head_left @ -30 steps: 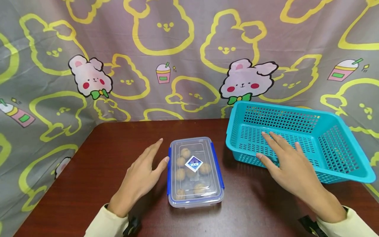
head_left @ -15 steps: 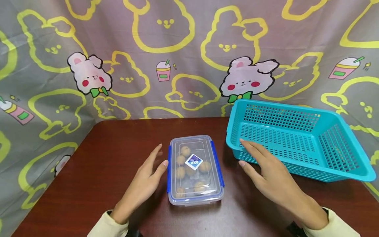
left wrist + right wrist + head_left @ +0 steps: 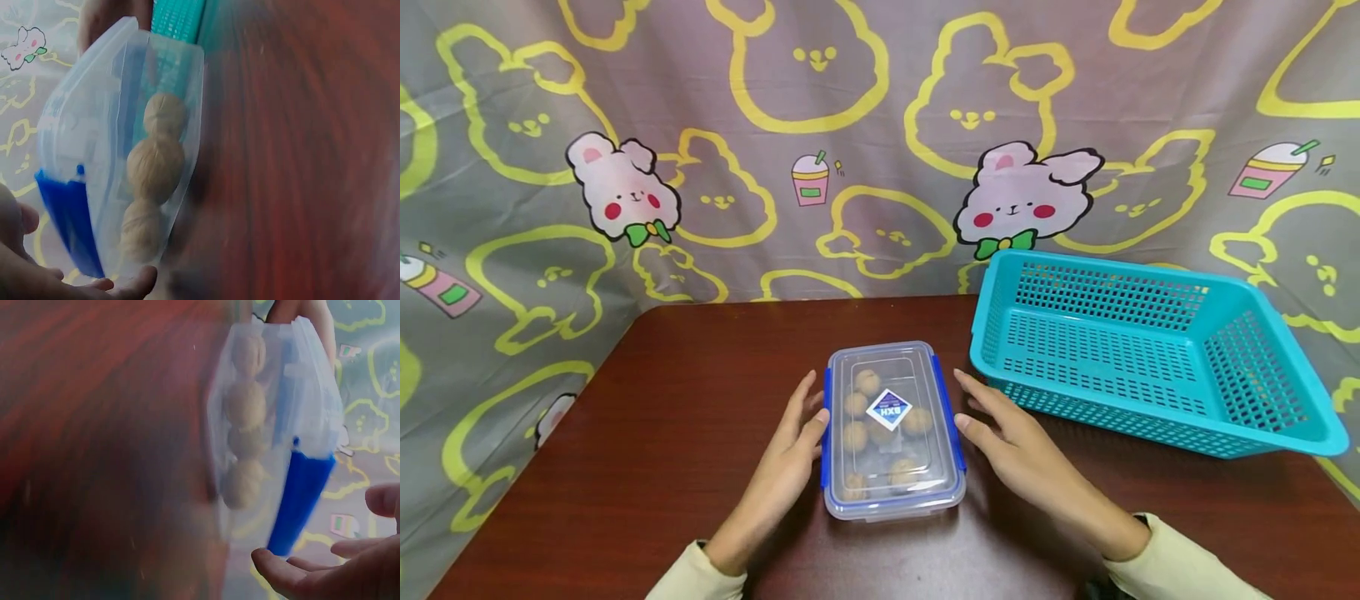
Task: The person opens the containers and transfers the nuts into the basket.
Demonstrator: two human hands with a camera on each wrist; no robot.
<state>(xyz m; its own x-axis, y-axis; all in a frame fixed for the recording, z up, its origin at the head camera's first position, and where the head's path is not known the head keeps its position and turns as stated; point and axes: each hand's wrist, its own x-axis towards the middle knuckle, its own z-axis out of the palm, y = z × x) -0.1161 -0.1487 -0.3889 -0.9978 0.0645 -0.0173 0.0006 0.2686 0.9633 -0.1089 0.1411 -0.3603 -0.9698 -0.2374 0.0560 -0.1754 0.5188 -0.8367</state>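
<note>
A clear plastic food container (image 3: 895, 505) with blue side clips stands on the table, lid on, a diamond label (image 3: 889, 410) on top. Inside lie several walnuts (image 3: 854, 436), seen through the walls in both wrist views. My left hand (image 3: 784, 467) is at the container's left side, fingers mostly extended along the blue clip (image 3: 72, 225); contact is hard to tell. On the opposite side my right hand (image 3: 1033, 467) has its fingers extended beside the other clip (image 3: 302, 503), fingertips close to it. Neither hand grips the container.
A turquoise perforated basket (image 3: 1097, 400) stands at the right rear, its left end close behind my right hand. The dark brown table (image 3: 700, 400) ends at a curtain (image 3: 880, 150) with rabbit drawings.
My right hand has moved left from over the basket's front edge to the container's right side. My left hand has shifted slightly right, closer to the container. Container and basket stay put.
</note>
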